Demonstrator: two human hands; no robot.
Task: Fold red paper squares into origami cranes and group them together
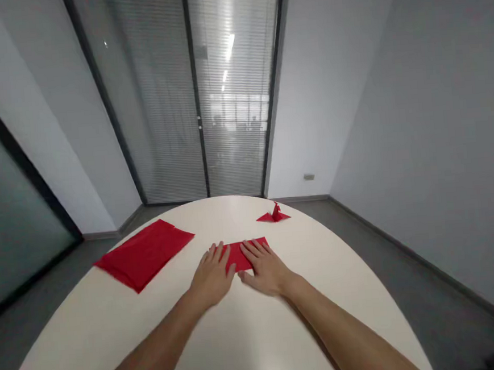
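Observation:
A folded red paper (238,254) lies flat on the white round table (241,333), in the middle. My left hand (212,275) rests palm down on its left part with fingers stretched out. My right hand (265,267) lies flat on its right part, fingers also extended. Both hands press the paper onto the table; part of the paper is hidden under them.
A stack of red paper sheets (144,254) lies at the left of the table. A small folded red paper crane (274,215) stands at the far side. Beyond the table are a glass door with blinds (194,92) and grey walls.

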